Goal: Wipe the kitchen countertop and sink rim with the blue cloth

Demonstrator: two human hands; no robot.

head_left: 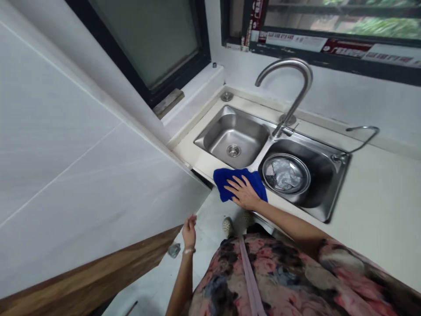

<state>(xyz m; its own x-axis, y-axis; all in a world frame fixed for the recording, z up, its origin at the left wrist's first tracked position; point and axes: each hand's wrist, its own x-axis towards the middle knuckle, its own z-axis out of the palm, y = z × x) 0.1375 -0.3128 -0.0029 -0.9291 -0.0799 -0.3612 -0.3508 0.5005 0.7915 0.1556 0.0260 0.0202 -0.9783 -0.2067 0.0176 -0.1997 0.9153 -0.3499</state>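
My right hand [244, 194] lies flat with fingers spread on a blue cloth [222, 183], pressing it onto the counter's front edge. The cloth reaches the front rim of a double-bowl steel sink [263, 154]. In the sink's right bowl sits a round metal basin [308, 172] with perforated metal and something shiny inside. My left hand [189, 228] hangs low in the air beside the marbled white panel, fingers loosely bent and nothing visible in them.
A tall curved faucet [304, 83] rises behind the sink, and a thin bent spout [365, 140] stands at its right corner. The marbled panel [98, 188] fills the left side. Below are the floor and a small crumpled item [174, 250].
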